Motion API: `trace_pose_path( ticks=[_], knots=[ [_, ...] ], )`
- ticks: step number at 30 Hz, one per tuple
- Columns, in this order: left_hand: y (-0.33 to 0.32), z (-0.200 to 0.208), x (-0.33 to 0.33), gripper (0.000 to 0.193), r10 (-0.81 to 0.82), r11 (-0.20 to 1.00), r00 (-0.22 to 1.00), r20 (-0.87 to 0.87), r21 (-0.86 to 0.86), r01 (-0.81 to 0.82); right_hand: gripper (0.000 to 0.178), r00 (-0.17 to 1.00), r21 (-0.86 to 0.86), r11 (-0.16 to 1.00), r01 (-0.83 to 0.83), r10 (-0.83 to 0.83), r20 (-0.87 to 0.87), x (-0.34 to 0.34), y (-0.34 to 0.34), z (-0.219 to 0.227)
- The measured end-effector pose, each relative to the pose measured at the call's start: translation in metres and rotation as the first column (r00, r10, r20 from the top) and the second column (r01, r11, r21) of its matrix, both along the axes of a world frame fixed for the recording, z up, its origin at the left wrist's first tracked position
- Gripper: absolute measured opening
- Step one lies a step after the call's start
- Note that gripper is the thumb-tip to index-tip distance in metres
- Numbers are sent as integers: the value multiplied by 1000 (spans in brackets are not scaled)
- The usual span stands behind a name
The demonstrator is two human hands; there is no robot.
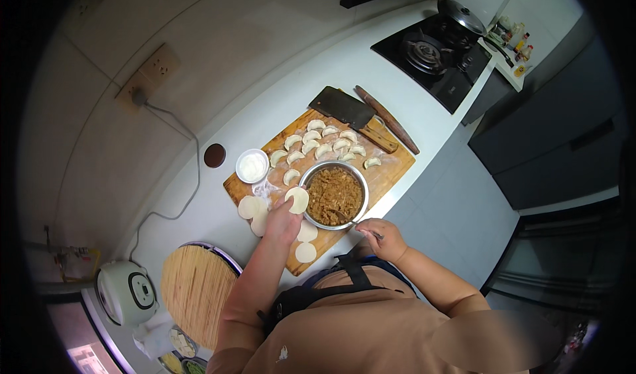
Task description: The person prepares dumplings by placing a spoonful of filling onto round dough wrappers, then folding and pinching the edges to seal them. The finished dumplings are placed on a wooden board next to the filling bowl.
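Observation:
My left hand (285,223) holds a round dumpling wrapper (297,200) beside the near left rim of a steel bowl (365,198). Brown minced filling (334,192) fills that bowl. On the bowl's right side, my right hand (384,237) is closed round the handle of a metal spoon (343,217), whose head dips into the filling. More flat wrappers (250,207) lie by my left wrist, and a loose one (305,253) rests on the near part of the wooden board (391,175). Several folded dumplings (312,136) sit on the floured board beyond the bowl.
A cleaver (344,109) and a rolling pin (386,119) lie at the board's far right. Left of the board stand a bowl of flour (252,166) and a dark round lid (214,155). Farther off are a gas stove (427,56) and pan; a rice cooker (126,293) stands at the left.

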State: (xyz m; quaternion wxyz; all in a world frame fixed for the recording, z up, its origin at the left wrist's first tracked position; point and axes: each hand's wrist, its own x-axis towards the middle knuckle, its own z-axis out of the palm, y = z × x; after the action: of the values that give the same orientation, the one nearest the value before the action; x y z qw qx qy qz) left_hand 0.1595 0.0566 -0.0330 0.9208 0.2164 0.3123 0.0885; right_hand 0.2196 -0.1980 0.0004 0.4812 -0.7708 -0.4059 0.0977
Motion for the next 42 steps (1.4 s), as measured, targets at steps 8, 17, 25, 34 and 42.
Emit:
trace_pose_path(
  ticks=[8, 17, 25, 34, 42],
  knots=[
    [4, -9, -5, 34, -18, 1000, 1000, 23, -8, 19, 13, 998, 40, 999, -37, 39, -45, 10, 0, 2],
    [2, -7, -4, 33, 7, 1000, 1000, 11, -25, -7, 16, 859, 96, 988, 122, -57, -508, -1, 5, -28],
    [1, -3, -6, 33, -5, 1000, 1000, 30, -5, 5, 25, 499, 126, 910, 395, -97, -861, 15, 6, -47],
    [-21, 30, 9, 32, -12, 995, 1000, 27, -95, 15, 28, 579, 310, 804, 508, -53, -813, 34, 20, 2],
    [-40, 58, 32, 40, 45, 980, 993, 111, -198, -22, 16, 927, 317, 914, 254, -137, -349, 13, 41, 27]
  ],
)
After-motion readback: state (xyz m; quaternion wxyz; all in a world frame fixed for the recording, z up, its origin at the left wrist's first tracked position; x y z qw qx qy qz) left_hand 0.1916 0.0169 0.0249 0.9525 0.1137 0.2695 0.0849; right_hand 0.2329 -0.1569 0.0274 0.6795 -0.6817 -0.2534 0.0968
